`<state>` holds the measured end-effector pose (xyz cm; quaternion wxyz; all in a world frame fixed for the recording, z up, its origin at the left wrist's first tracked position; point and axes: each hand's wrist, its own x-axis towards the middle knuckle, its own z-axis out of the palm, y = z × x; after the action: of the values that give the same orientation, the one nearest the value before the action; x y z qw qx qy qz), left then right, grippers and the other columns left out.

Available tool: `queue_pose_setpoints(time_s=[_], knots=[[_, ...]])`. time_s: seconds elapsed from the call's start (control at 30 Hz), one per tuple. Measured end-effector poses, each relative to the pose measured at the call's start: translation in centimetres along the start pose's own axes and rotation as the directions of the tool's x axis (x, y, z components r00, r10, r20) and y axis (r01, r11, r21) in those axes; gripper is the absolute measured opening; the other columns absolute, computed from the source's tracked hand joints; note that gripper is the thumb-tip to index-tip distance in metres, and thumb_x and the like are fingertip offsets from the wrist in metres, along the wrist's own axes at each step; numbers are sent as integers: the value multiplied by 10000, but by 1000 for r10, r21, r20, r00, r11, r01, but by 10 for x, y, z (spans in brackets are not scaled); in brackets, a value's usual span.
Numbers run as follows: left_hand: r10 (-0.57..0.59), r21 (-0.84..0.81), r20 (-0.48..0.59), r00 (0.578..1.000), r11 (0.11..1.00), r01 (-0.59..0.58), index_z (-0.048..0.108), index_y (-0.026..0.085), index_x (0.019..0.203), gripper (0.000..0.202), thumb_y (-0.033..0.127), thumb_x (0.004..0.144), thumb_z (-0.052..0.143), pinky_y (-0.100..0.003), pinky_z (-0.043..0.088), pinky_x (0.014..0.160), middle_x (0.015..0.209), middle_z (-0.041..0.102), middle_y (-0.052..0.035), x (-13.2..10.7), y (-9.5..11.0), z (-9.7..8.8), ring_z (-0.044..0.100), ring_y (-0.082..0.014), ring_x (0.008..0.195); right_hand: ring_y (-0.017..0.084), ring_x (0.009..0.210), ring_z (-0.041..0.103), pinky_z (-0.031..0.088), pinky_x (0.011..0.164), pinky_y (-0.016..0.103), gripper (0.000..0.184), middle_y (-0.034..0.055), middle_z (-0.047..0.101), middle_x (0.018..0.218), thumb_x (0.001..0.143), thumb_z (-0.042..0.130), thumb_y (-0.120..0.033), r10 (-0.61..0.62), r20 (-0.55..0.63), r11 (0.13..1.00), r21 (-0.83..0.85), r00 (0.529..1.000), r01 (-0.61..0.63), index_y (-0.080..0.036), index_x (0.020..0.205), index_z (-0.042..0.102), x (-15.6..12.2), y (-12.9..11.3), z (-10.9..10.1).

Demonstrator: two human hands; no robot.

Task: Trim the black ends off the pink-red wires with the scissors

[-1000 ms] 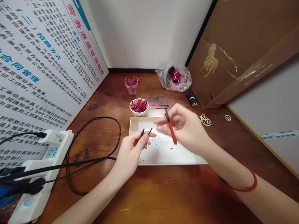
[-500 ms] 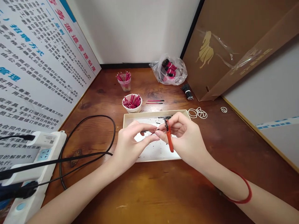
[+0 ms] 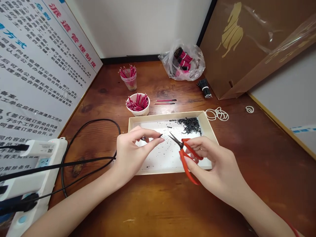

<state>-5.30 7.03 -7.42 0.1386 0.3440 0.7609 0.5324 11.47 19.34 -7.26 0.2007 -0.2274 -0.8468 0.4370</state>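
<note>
Over the left part of the shallow box [image 3: 172, 166], my left hand [image 3: 132, 151] pinches a thin wire between thumb and fingers. Its black tip [image 3: 160, 135] shows past the fingertips; most of its length is hidden by the hand. My right hand [image 3: 217, 164] holds scissors [image 3: 182, 146] with red handles, the blades slightly apart and pointing at the black tip without touching it. A heap of short black tube pieces [image 3: 190, 125] lies in the box's far right corner, with tiny dark scraps scattered over its white floor.
Behind the box stand a white cup [image 3: 138, 111] and a clear cup [image 3: 131, 84], both full of pink wires. Two wires [image 3: 165, 100] lie nearby. A plastic bag [image 3: 182, 65], black bundle [image 3: 204, 88], rubber bands [image 3: 217, 114] and brown carton [image 3: 237, 49] are right; cable [image 3: 93, 121] left.
My right hand has moved right and towards me, swinging the scissors round so their blades point at my left hand. The hands have parted, and the heap of black pieces is uncovered.
</note>
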Motion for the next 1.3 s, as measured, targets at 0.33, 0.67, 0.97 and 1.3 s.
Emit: queue_pose_setpoints(time_s=[0.33, 0.67, 0.97, 1.3], knots=[[141, 24, 4, 990, 990, -141, 785, 219, 740, 60, 177, 753, 826, -261, 464, 626, 704, 736, -5, -2, -4, -1, 588, -125, 646, 103, 524, 531, 497, 465, 234, 76, -31, 650, 656, 802, 686, -175, 20, -19, 1000, -3, 1000, -20, -240, 827, 655, 1, 1, 4], [305, 37, -12, 952, 952, -305, 772, 196, 765, 115, 91, 747, 814, -234, 479, 605, 700, 737, 3, -1, -12, 1, 601, -112, 643, 103, 552, 598, 534, 490, 205, 63, -31, 661, 651, 813, 675, -161, 19, -6, 1000, 16, 1000, -18, -219, 838, 672, 0, 3, 4], [298, 44, -3, 954, 954, -298, 771, 202, 767, 112, 102, 748, 817, -229, 490, 596, 698, 734, 7, -1, -11, 0, 594, -110, 635, 132, 555, 616, 504, 476, 237, 15, -10, 646, 620, 861, 661, -216, 70, 33, 996, 56, 997, -72, -213, 865, 675, -1, 3, 5], [253, 49, -7, 967, 966, -253, 772, 204, 736, 102, 118, 733, 828, -214, 477, 595, 684, 725, 14, -1, -10, 0, 585, -97, 627, 113, 536, 560, 495, 492, 229, 55, -5, 645, 626, 855, 674, -247, 66, 34, 996, 59, 997, -68, -194, 852, 689, 0, 4, 4]])
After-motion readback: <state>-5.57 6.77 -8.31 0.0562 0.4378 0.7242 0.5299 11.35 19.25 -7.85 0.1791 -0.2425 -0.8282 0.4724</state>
